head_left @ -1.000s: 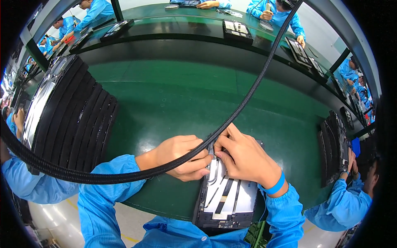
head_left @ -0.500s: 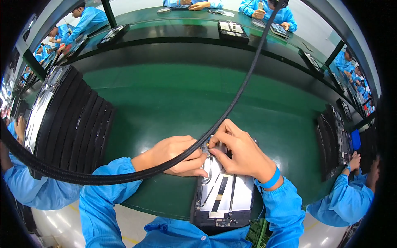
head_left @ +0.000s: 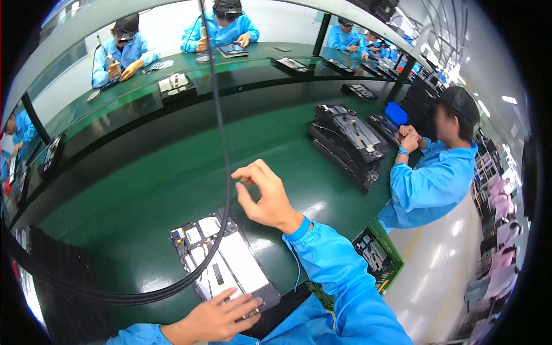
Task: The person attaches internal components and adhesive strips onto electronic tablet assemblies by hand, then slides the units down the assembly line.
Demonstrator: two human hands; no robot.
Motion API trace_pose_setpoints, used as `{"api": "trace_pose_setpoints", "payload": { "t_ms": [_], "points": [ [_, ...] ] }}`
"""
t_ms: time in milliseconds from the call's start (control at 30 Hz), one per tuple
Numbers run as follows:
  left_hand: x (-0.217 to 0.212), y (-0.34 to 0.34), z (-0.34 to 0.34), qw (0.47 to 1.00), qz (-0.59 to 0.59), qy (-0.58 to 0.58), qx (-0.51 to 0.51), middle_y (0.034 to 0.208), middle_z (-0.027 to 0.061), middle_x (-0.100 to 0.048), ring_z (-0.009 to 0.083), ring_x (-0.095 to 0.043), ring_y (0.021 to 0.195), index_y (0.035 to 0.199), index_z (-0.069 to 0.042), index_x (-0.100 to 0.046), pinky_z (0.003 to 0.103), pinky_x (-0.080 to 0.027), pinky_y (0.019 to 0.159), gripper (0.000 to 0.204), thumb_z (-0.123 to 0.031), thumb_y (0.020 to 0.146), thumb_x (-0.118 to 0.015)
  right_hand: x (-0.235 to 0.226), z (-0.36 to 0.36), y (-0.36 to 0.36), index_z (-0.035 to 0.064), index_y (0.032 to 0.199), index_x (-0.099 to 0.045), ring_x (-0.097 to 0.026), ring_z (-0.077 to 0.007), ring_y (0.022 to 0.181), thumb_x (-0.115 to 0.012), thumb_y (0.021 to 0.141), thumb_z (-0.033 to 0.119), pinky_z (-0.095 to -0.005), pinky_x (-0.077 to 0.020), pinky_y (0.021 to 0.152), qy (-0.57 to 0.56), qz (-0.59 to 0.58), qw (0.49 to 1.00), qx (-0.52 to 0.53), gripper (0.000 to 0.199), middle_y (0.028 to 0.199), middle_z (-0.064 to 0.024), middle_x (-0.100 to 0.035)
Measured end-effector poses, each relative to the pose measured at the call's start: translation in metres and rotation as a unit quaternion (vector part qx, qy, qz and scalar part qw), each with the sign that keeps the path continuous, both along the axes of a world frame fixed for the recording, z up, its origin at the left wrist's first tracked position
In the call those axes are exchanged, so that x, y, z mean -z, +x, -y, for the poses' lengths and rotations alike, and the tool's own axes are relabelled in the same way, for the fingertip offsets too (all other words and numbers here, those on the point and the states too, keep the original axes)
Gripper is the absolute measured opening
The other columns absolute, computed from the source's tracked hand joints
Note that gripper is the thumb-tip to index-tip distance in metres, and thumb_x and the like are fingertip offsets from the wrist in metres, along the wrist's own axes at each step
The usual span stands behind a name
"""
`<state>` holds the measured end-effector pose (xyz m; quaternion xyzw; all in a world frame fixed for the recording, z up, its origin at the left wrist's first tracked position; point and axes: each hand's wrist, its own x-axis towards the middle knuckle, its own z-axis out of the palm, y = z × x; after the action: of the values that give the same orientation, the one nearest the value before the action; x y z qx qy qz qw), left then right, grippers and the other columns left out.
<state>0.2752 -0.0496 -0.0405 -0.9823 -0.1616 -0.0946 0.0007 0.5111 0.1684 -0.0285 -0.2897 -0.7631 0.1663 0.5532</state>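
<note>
On the green work table in front of you lies an opened flat tablet-like device with a black frame and white and grey inner panels, set at a slant with its far corner pointing away from you and its near corner just short of the table's front edge. Your left hand rests on that near end, palm down, fingers spread and flat on the frame, pressing rather than gripping. Your right hand hangs raised above the table, just beyond the device and clear of it, thumb and forefinger curled toward each other in a loose pinch while the other fingers bend below; whether anything tiny sits between the tips, you cannot tell.

A thick black braided cable drops from above, passes just left of your right hand, crosses over the device and sweeps away to your left in a wide loop. A stack of black ribbed trays sits at your far left. To your right, another stack of open dark devices stands on the table near a seated person in a blue coat, whose hands are together at the table edge. A green crate stands low beside your right sleeve. More people in blue sit across the far bench.
</note>
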Motion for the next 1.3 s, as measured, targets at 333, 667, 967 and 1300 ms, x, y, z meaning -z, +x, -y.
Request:
{"api": "trace_pose_setpoints", "payload": {
  "t_ms": [333,667,967,1300],
  "points": [
    [0.011,-0.034,-0.135,0.953,0.208,0.034,-0.216,0.142,0.0141,-0.074,0.0402,-0.067,0.131,0.102,-0.011,-0.083,0.056,-0.053,0.105,0.037,0.005,0.07,-0.074,-0.06,-0.008,0.203,0.0065,0.12,-0.071,-0.059,-0.0383,0.119,-0.084,0.079,0.017,-0.0476,-0.0501,0.107,0.081,0.164,0.933,0.308,0.044,0.123,-0.0174,-0.064],
    [0.041,-0.075,-0.228,0.818,0.276,0.132,-0.487,0.155,0.0209,-0.063,0.0435,-0.052,0.147,0.123,-0.007,-0.084,0.059,-0.035,0.132,0.043,0.004,0.086,-0.067,-0.073,-0.1,0.318,0.0198,0.183,0.003,-0.01,-0.0579,0.169,-0.089,0.053,0.094,-0.0666,-0.0152,0.135,-0.426,0.345,0.779,0.304,0.176,0.183,-0.0369,-0.009],
    [0.048,-0.061,-0.164,0.832,0.311,0.068,-0.455,0.147,0.0234,-0.066,0.0455,-0.054,0.145,0.113,-0.003,-0.081,0.06,-0.039,0.129,0.031,0.003,0.086,-0.069,-0.067,-0.106,0.327,0.0258,0.184,-0.007,-0.044,-0.0589,0.154,-0.087,0.057,0.088,-0.0631,-0.0364,0.127,-0.393,0.41,0.722,0.395,0.162,0.169,-0.0406,-0.041],
    [0.044,-0.053,-0.134,0.83,0.374,0.083,-0.406,0.132,0.0183,-0.071,0.0409,-0.061,0.132,0.112,-0.004,-0.079,0.056,-0.047,0.116,0.031,0.002,0.084,-0.068,-0.079,-0.07,0.247,0.0209,0.177,-0.032,-0.049,-0.0523,0.145,-0.094,0.059,0.072,-0.0615,-0.0373,0.122,-0.224,0.326,0.775,0.493,0.142,0.156,-0.0327,-0.055]
  ]
}}
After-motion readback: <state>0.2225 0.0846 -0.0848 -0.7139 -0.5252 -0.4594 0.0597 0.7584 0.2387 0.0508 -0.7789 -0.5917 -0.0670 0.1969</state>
